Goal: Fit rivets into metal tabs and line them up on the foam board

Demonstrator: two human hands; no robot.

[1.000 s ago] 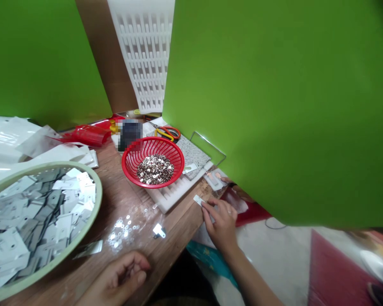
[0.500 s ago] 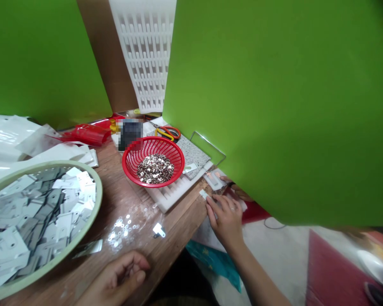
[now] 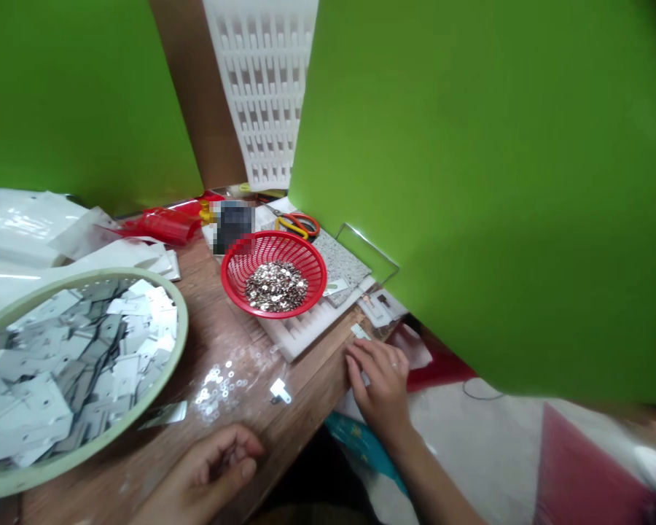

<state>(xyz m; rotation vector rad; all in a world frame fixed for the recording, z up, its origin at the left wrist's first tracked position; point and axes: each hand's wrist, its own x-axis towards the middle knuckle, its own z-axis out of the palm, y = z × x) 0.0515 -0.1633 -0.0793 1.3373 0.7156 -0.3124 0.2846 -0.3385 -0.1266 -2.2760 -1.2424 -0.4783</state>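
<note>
My right hand [image 3: 380, 383] lies at the right edge of the wooden table [image 3: 240, 430], fingers stretched out flat. A small metal plate [image 3: 359, 332] lies just beyond its fingertips, beside a white slotted board [image 3: 306, 332]. My left hand [image 3: 208, 474] rests at the table's near edge with its fingers curled into a pinch; what they hold is hidden. Loose washers [image 3: 219, 379] and another small metal plate [image 3: 280, 391] lie on the wood between the two hands.
A pale green bowl [image 3: 180, 343] full of metal plates stands at the left. A red basket [image 3: 317, 266] of washers sits on the white board. Scissors [image 3: 298, 222], a red plastic piece [image 3: 158, 222] and plastic bags [image 3: 33, 233] lie behind. Green panels [image 3: 470, 182] wall the space.
My right hand carried the small metal plate forward along the table edge, and the plate now lies past its fingertips. The view shifted slightly. My left hand stayed put.
</note>
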